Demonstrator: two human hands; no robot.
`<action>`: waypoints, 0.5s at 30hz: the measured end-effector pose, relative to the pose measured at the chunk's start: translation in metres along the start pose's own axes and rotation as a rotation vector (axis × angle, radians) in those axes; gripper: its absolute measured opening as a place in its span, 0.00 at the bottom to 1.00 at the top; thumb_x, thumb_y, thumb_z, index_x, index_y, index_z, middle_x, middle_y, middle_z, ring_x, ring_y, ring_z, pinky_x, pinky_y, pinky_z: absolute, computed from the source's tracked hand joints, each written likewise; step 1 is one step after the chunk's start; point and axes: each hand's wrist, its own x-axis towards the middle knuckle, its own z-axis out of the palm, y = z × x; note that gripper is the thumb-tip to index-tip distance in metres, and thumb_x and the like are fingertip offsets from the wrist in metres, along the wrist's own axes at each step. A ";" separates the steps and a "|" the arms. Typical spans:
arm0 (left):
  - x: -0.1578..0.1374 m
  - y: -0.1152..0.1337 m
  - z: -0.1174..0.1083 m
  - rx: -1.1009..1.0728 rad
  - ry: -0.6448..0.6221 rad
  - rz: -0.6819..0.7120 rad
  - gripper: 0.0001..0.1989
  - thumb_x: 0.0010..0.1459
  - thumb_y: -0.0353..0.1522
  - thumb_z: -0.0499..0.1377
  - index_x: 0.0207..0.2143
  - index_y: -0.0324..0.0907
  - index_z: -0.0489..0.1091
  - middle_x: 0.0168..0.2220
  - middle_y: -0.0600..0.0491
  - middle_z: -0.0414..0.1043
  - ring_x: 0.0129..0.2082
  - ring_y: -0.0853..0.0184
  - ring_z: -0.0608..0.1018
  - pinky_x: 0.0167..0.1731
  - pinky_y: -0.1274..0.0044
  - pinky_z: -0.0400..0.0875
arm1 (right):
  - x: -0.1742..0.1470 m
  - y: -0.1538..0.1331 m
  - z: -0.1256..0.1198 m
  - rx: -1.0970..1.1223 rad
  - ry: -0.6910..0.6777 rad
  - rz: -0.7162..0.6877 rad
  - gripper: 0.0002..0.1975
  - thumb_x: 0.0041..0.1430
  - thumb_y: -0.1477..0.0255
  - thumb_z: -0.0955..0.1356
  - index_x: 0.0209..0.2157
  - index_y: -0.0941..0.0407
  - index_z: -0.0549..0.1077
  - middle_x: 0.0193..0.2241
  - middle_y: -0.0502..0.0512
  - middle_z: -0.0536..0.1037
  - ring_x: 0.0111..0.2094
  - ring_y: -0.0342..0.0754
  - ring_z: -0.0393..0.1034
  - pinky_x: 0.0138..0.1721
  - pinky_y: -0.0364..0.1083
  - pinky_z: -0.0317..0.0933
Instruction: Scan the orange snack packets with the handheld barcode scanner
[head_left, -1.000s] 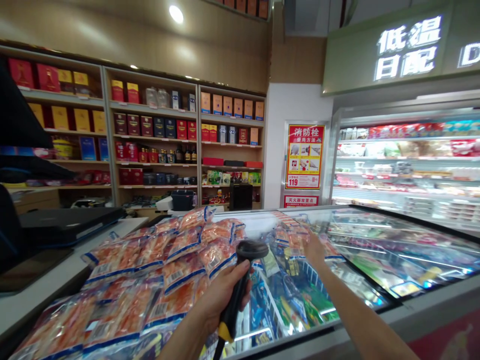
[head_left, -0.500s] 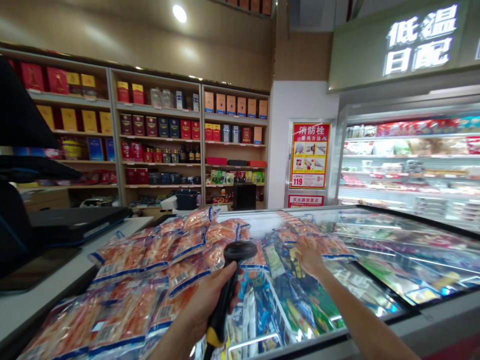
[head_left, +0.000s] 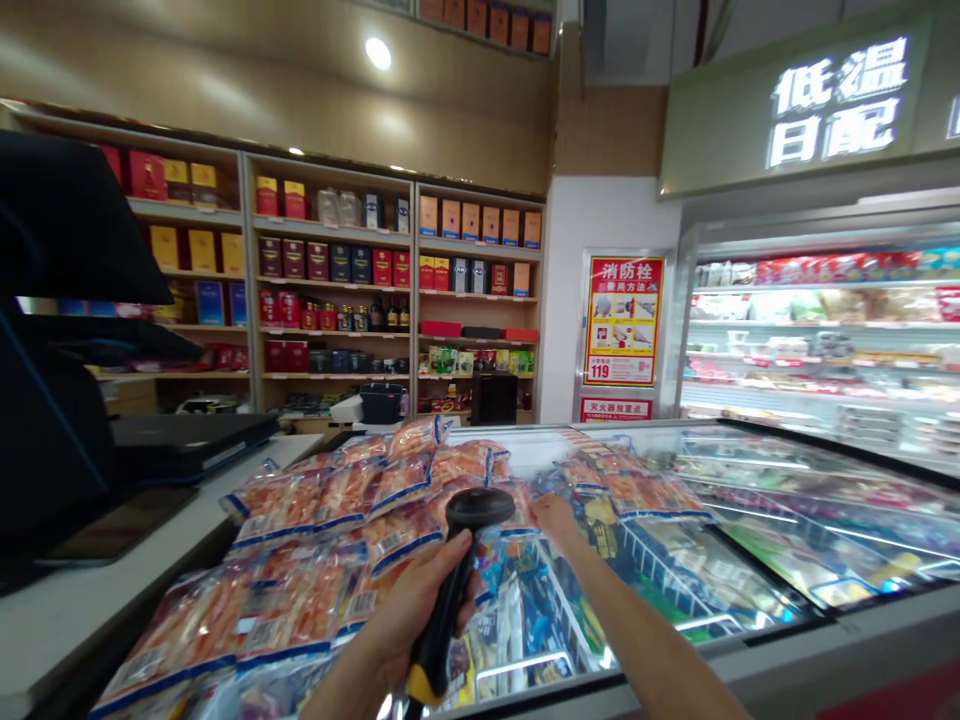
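My left hand (head_left: 424, 600) is wrapped round the handle of a black and yellow barcode scanner (head_left: 442, 620), its dark head tilted up. Ahead of it, my right hand (head_left: 556, 520) reaches over the glass of the chest freezer, fingers curled beside a clear, blue-edged packet of orange-pink sticks (head_left: 519, 508). What those fingers hold, if anything, is hidden. Many similar packets (head_left: 292, 590) lie heaped to the left of the scanner. Right of my right hand are a dark packet with yellow print (head_left: 601, 528) and more orange packets (head_left: 652, 492).
The freezer's metal edge (head_left: 750, 655) runs along the front, with frozen goods beneath the glass. On the left, a counter (head_left: 45, 635) carries a black checkout terminal (head_left: 67, 230). Shelves of boxes (head_left: 330, 265) and a lit chiller (head_left: 817, 330) stand behind.
My right hand has moved left, from the dark packet to the orange packets near the scanner. The pale green packet is no longer visible. My left hand keeps hold of the scanner.
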 end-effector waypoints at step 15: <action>-0.009 0.006 0.029 0.057 -0.012 0.022 0.15 0.46 0.43 0.52 0.24 0.38 0.60 0.15 0.58 0.62 0.10 0.78 0.63 0.11 0.85 0.52 | 0.006 0.018 -0.050 -0.023 0.590 -0.049 0.14 0.47 0.67 0.57 0.28 0.59 0.69 0.24 0.55 0.72 0.26 0.45 0.62 0.27 0.41 0.50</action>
